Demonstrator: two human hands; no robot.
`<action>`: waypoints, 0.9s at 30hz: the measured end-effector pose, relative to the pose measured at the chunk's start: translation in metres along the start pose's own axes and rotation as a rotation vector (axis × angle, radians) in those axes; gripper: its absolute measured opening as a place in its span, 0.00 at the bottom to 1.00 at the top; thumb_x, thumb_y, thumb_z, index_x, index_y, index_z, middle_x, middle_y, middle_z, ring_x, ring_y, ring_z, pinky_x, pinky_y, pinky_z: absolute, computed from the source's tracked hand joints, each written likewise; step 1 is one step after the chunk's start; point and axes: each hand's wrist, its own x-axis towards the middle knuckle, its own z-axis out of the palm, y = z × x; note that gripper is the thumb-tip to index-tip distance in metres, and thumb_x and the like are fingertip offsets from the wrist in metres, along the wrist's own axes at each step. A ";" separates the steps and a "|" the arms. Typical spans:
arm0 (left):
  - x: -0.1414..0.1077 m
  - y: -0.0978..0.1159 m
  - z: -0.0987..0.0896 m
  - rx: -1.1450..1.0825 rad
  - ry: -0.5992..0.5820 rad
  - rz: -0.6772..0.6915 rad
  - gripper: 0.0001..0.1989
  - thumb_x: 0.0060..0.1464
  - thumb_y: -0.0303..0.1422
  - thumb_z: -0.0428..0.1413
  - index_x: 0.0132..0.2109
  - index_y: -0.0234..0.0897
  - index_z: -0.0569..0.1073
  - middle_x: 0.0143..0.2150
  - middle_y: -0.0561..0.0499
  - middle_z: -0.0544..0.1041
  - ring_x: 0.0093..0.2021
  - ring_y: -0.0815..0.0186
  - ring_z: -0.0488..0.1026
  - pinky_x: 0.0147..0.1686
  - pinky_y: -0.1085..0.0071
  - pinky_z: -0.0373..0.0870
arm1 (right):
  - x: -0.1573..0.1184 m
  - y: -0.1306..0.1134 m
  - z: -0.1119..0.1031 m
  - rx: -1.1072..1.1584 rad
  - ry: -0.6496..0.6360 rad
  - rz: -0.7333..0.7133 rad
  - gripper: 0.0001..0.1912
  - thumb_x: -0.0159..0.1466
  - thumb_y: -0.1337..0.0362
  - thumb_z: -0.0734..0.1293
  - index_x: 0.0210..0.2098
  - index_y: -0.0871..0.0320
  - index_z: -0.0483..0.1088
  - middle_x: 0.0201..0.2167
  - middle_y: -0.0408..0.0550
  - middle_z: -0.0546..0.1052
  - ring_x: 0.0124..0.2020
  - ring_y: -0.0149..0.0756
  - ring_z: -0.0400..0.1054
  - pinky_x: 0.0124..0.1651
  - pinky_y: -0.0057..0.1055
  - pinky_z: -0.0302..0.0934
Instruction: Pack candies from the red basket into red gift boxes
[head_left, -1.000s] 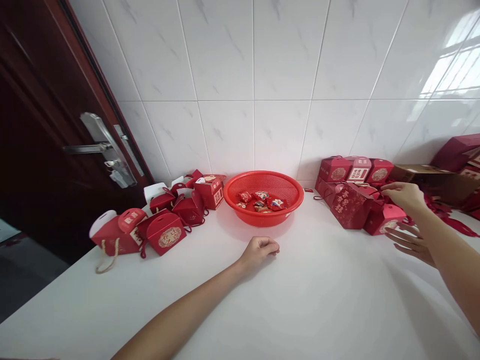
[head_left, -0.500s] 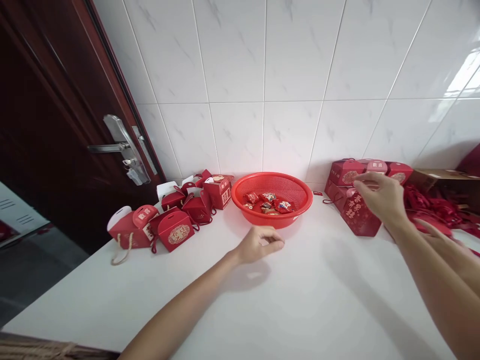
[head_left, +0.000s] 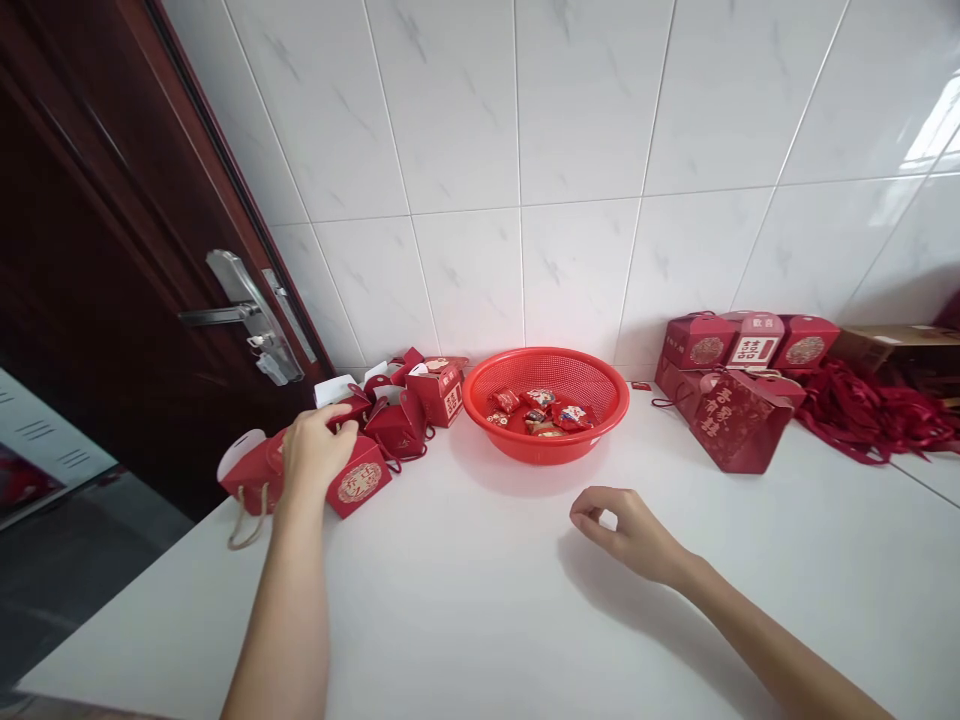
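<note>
My left hand point(head_left: 316, 450) is over the red gift boxes at the left, between a box with a rope handle point(head_left: 251, 475) and a box with a round gold emblem point(head_left: 360, 482). Its thumb and forefinger are a little apart; the other fingertips are hidden. My right hand point(head_left: 626, 530) hovers above the white table, with thumb and forefinger tips together and nothing seen between them. A red plastic basket point(head_left: 544, 450) stands in front of the wall and holds several wrapped sweets point(head_left: 574, 416).
More red boxes point(head_left: 397, 422) stand behind my left hand. At the right are stacked boxes point(head_left: 701, 342), a tilted box point(head_left: 731, 420), red ribbons point(head_left: 874, 410) and a cardboard box point(head_left: 900, 340). A dark door point(head_left: 112, 200) borders the table point(head_left: 480, 620) at the left.
My left hand has moved left onto the boxes. My right hand has come left and down from the stacked boxes. The other person's hand at the right has left the view.
</note>
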 end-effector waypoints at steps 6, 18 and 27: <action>-0.019 -0.005 -0.010 0.129 -0.128 -0.104 0.17 0.55 0.36 0.52 0.43 0.36 0.83 0.42 0.40 0.83 0.47 0.45 0.78 0.47 0.56 0.73 | 0.000 0.005 0.009 -0.021 -0.053 0.036 0.10 0.64 0.64 0.60 0.30 0.56 0.71 0.29 0.46 0.77 0.30 0.35 0.69 0.32 0.30 0.62; -0.047 0.033 -0.018 -0.017 -0.583 0.403 0.14 0.52 0.44 0.53 0.32 0.42 0.80 0.36 0.51 0.83 0.37 0.57 0.79 0.36 0.68 0.70 | 0.001 0.004 0.011 0.020 -0.014 0.070 0.10 0.64 0.63 0.61 0.31 0.56 0.72 0.31 0.47 0.78 0.32 0.36 0.70 0.34 0.30 0.63; -0.038 0.034 -0.008 0.191 -0.487 0.337 0.30 0.49 0.50 0.55 0.56 0.38 0.75 0.58 0.40 0.75 0.57 0.46 0.72 0.53 0.57 0.70 | 0.000 0.005 0.005 0.053 0.040 0.073 0.10 0.63 0.62 0.61 0.30 0.56 0.71 0.30 0.46 0.78 0.32 0.36 0.70 0.33 0.30 0.63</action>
